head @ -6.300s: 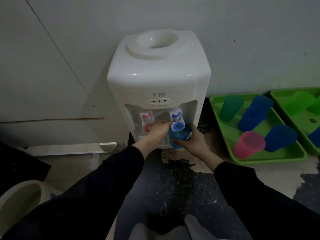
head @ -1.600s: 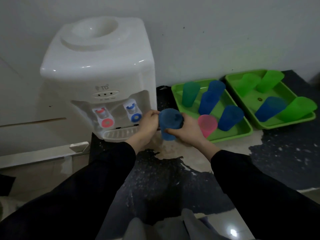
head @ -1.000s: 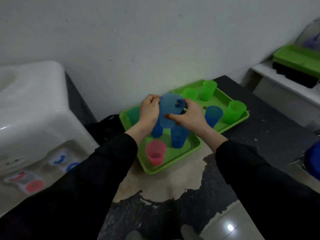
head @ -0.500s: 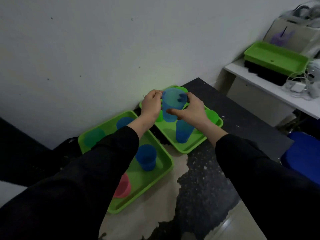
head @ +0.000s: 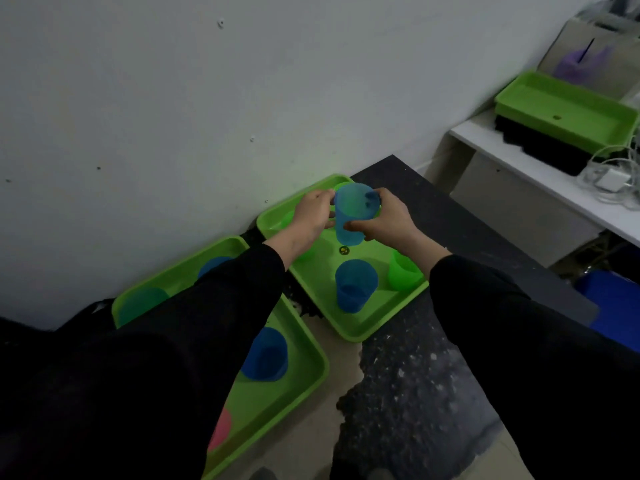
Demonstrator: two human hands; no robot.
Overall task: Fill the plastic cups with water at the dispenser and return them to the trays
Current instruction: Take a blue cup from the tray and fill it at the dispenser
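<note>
A translucent blue cup [head: 351,213] is held upright between my left hand [head: 313,213] and my right hand [head: 388,220], above the middle of the far green tray [head: 363,332]. In that tray stand another blue cup [head: 355,285] and a green cup [head: 403,275]; more green cups are partly hidden behind my hands. The near green tray [head: 311,372] holds a dark blue cup [head: 265,355], a pink cup [head: 220,431], a teal cup [head: 142,303] and a blue cup [head: 213,266], partly covered by my left sleeve. The dispenser is out of view.
The trays sit on a dark speckled counter [head: 415,393] against a white wall. At the right, a white shelf [head: 540,174] carries a spare green tray [head: 564,112] and cables. A blue bin [head: 613,306] stands below the shelf.
The blue cup was at the dispenser's blue tap, then both hands carried it right, past the near tray. It now hangs lower over the far tray; the dispenser has left the view.
</note>
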